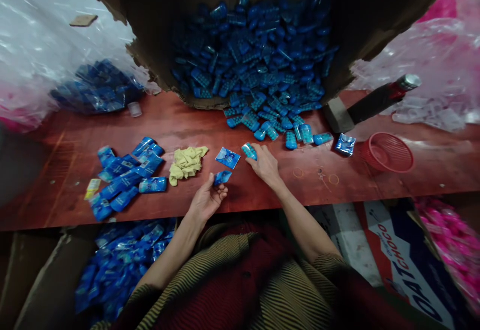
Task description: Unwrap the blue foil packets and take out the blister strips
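Observation:
My left hand, palm turned up, pinches a small blue printed card or sleeve between thumb and fingers. My right hand is closed around a small clear-and-blue plastic container with a dotted pattern. Between the hands, slightly farther back, a flat blue printed packet lies on the red table. Left of it sits a crumpled yellow-green cloth. Several blue printed packs are heaped farther left, beside a small yellow packet.
Blue containers spill from a large torn cardboard box at the back. On the right stand a hammer-like tool, a blue packet stack and a red mesh basket. Below the table edge, blue packs fill a box.

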Available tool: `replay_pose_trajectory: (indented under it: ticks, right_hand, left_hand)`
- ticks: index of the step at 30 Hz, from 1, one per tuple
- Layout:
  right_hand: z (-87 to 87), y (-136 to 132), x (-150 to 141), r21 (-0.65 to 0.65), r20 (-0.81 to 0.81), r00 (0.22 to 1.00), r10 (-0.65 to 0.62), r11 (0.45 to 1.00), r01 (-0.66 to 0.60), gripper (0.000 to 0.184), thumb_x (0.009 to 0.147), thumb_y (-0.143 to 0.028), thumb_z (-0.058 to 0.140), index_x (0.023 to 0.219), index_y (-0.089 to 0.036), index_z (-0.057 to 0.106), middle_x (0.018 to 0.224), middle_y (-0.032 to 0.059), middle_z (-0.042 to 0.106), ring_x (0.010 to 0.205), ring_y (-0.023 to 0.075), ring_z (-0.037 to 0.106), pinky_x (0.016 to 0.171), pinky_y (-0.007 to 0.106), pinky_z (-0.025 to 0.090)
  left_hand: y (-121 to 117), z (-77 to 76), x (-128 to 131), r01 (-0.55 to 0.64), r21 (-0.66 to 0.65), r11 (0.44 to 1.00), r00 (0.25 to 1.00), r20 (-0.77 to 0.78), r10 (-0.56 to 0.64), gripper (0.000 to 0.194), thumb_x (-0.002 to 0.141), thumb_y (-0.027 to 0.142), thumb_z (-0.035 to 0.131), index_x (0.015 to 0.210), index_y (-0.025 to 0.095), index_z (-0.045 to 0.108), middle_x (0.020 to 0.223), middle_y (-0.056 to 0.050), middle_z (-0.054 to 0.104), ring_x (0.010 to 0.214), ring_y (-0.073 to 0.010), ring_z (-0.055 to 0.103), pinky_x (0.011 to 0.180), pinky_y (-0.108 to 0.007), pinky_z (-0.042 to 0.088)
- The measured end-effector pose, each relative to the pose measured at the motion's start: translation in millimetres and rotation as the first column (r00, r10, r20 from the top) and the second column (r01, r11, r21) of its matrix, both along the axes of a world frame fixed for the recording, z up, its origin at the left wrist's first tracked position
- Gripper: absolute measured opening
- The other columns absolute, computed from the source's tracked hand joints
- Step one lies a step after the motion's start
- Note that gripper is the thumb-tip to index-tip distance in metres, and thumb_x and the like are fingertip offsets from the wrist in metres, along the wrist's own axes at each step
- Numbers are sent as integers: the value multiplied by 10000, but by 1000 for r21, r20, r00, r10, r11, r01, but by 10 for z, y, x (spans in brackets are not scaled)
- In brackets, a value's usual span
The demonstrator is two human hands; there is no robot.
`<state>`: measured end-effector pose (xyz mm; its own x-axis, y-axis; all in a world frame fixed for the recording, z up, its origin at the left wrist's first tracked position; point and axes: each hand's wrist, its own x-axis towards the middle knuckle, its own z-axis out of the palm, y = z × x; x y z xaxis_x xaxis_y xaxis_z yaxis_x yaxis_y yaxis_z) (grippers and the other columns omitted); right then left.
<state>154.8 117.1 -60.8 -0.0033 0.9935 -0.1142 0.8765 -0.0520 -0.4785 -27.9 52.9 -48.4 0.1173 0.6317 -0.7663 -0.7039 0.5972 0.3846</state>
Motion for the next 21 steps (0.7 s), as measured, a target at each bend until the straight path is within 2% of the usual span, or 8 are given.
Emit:
replay_pose_trajectory:
  ticks: [2,3,4,6,7,9,12,21]
  right_hand:
    - [-16,-55,82,13,-222,975,-26,999,29,422,760,-294,589,1174,-224,547,1070,75,574,988,241,559,778,353,467]
    - [-9,-91,108,-15,-379,924,-56,998,55,386,742,-290,593,1119,-209,577,1010,61,594,903,214,580,734,331,475]
    - [11,-133,120,-66,-544,833,-102,995,78,357,730,-298,594,1072,-196,594,932,42,607,795,179,587,670,304,478]
    - [83,-235,102,-193,-793,573,-206,978,84,346,716,-334,597,1028,-183,594,767,-5,593,590,113,540,532,247,449]
    - [129,-292,76,-239,-858,453,-244,969,69,359,712,-348,604,1030,-181,586,700,-27,574,523,90,506,483,226,428]
    - [217,-408,3,-265,-913,309,-266,963,46,374,704,-346,627,1035,-179,576,613,-57,545,464,67,479,443,200,410]
    - [286,-543,-106,-254,-926,273,-261,965,61,357,707,-323,635,1025,-172,576,554,-72,539,432,61,486,424,188,416]
    - [285,-689,-177,-271,-889,373,-267,962,43,360,725,-316,623,1048,-163,579,546,-82,537,415,52,487,406,183,451]
  left_hand:
    - [-7,-37,-4,-14,23,1000,1000,-23,15,354,931,264,392,656,122,563,493,-33,533,461,-120,550,421,-188,451]
    - [-9,-56,-4,-21,36,999,999,-35,22,343,930,262,398,666,124,568,494,-33,539,461,-122,553,421,-190,452]
    - [-11,-74,-3,-27,48,998,999,-46,29,332,927,263,406,674,127,572,494,-32,543,461,-125,555,419,-191,452]
    - [-13,-102,1,-42,70,997,997,-62,46,308,918,274,434,685,131,579,498,-30,552,465,-126,561,424,-194,460]
    - [-13,-111,3,-51,78,996,996,-65,56,298,912,279,451,687,132,581,500,-29,555,467,-124,563,432,-196,467]
    - [-12,-122,9,-70,80,994,995,-67,75,289,907,278,464,689,131,584,502,-27,558,467,-118,564,452,-199,483]
    - [-12,-126,20,-82,74,994,994,-69,87,294,915,269,446,691,132,579,494,-26,556,455,-115,558,448,-198,483]
    - [-14,-177,19,-85,170,982,988,-111,105,227,802,333,632,716,128,586,523,-15,571,476,-117,567,441,-200,491]
